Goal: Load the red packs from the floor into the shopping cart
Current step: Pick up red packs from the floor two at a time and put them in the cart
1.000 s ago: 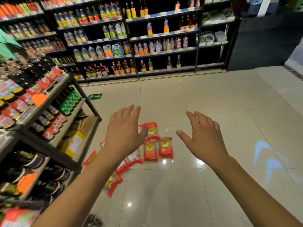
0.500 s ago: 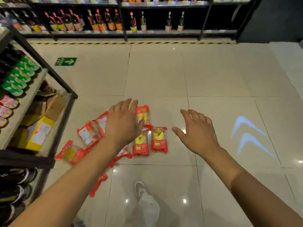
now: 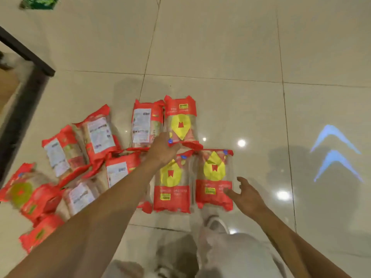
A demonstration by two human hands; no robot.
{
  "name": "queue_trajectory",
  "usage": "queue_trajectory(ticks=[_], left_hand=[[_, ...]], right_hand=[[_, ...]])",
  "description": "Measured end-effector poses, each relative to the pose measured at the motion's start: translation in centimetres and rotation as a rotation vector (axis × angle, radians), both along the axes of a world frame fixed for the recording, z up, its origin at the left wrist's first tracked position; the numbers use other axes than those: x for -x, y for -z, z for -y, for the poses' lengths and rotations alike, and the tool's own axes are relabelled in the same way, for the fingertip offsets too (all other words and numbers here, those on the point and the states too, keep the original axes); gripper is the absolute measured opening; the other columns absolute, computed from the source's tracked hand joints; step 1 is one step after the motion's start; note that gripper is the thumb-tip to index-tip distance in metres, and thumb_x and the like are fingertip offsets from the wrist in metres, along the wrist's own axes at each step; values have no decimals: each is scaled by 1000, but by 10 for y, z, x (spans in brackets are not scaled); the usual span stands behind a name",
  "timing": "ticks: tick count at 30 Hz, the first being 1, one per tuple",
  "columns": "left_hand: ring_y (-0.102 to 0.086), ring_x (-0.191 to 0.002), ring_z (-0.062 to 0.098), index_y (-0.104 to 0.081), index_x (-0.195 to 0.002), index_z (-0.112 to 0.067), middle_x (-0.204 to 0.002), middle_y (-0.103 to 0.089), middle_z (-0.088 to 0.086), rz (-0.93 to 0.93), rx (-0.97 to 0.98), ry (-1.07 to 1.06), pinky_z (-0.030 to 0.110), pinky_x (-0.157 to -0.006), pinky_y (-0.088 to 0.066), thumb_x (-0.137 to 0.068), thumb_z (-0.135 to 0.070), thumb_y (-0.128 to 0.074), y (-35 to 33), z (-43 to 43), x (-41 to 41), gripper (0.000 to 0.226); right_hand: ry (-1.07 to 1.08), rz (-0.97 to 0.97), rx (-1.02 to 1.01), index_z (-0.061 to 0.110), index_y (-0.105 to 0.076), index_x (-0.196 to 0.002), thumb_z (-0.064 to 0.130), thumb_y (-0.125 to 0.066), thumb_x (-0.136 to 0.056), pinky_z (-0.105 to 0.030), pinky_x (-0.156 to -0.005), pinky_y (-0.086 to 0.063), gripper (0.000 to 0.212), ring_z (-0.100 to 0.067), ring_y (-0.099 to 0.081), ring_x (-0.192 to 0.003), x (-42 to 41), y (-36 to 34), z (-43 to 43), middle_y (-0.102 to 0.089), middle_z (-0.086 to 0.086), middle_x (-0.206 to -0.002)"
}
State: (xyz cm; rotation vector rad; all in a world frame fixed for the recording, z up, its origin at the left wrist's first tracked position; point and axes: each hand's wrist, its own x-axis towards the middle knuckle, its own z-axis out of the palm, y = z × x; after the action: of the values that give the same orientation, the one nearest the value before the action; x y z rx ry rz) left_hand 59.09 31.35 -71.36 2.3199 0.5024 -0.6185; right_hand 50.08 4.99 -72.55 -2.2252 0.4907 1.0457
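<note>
Left hand (image 3: 162,150) meets the upper-centre glossy red-and-clear plastic pack (image 3: 180,121), grip hidden. Right hand (image 3: 246,195), fingers spread loose, touches the crinkly lower-right pack (image 3: 213,177) on the shiny tiled floor (image 3: 220,47).

Bare floor (image 3: 220,47) beyond the packs (image 3: 181,121); shelf frame (image 3: 26,51) crowds the left.

Fingertips of left hand (image 3: 161,150) blurred, grip indeterminate. The left forearm (image 3: 112,207) covered several red packs (image 3: 100,135); 8 o'clock ones smeared. At 11 o'clock, green floor sign (image 3: 40,2) cropped.

Print on the red packs (image 3: 213,177) is blurred and unreadable; a green arrow sign (image 3: 39,2) is seen on the floor (image 3: 220,47).
</note>
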Motion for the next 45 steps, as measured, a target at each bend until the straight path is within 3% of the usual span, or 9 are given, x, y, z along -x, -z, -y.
queue_trajectory(ticks=[5,8,13,16,19,25,34,40,45], left_hand=[[-61,-112,29,-59,-124,-6,-121,-63,10,35,62,-127,37,-93,-49,-88,-40,-70,159,-14,-52,51],[-59,-119,29,-51,-135,-3,-129,-61,12,11,115,-269,28,-89,-40,-89,-38,-72,202,-12,-76,61],[-60,-123,34,-48,-141,0,-139,-60,18,-24,145,-389,39,-106,-48,-73,-50,-83,233,-7,-88,92],[-65,-105,32,-60,-126,-3,-123,-67,12,8,147,-404,40,-94,-55,-69,-59,-78,207,2,-91,82],[-66,-109,36,-66,-118,3,-115,-68,20,152,179,-509,39,-86,-53,-87,-34,-70,127,9,-92,49],[-68,-97,42,-69,-93,7,-99,-71,31,196,172,-448,40,-74,-48,-94,-6,-51,-79,0,-40,22],[-56,-57,-9,-56,-78,-6,-65,-58,-7,440,362,-440,8,-60,-41,-99,4,-51,-488,-39,123,23],[-63,-95,-5,-64,-87,-4,-98,-74,-13,634,388,-565,8,-81,-45,-90,-10,-63,-658,-91,249,7],[-70,-107,19,-58,-84,1,-124,-72,-1,858,340,-851,32,-84,-53,-86,-15,-66,-741,-110,352,18]], right_hand=[[222,-37,-140,7,-32,-148,59,-76,-68,-36,-92,-52,105,-27,-64,-110,-5,154,9,-61,-15,-133],[310,7,-190,19,-50,-117,55,-84,-55,-41,-84,-57,80,-17,-69,-91,-4,213,11,-69,-5,-111],[407,13,-132,17,-55,-106,44,-92,-55,-38,-80,-55,69,-22,-67,-86,-8,219,6,-68,-1,-95],[462,91,-112,15,-57,-105,51,-82,-40,-39,-80,-54,79,-25,-67,-84,-19,178,28,-69,-5,-93],[569,282,-158,18,-57,-94,32,-90,-57,-34,-61,-59,52,-23,-69,-74,-34,84,53,-71,-9,-88],[603,457,-339,10,-58,-111,21,-91,-65,-29,-43,-54,58,-30,-73,-69,-66,-177,58,-71,-14,-96],[384,453,-504,16,-55,-118,21,-93,-63,-23,-49,-54,66,-17,-74,-72,3,-525,1,-72,-4,-99],[239,510,-675,26,-58,-109,14,-85,-73,-41,-64,-60,47,-27,-74,-79,31,-661,-45,-73,-6,-98],[-10,477,-848,27,-61,-108,27,-90,-56,-50,-73,-61,59,-27,-75,-79,44,-725,-101,-76,-6,-94]])
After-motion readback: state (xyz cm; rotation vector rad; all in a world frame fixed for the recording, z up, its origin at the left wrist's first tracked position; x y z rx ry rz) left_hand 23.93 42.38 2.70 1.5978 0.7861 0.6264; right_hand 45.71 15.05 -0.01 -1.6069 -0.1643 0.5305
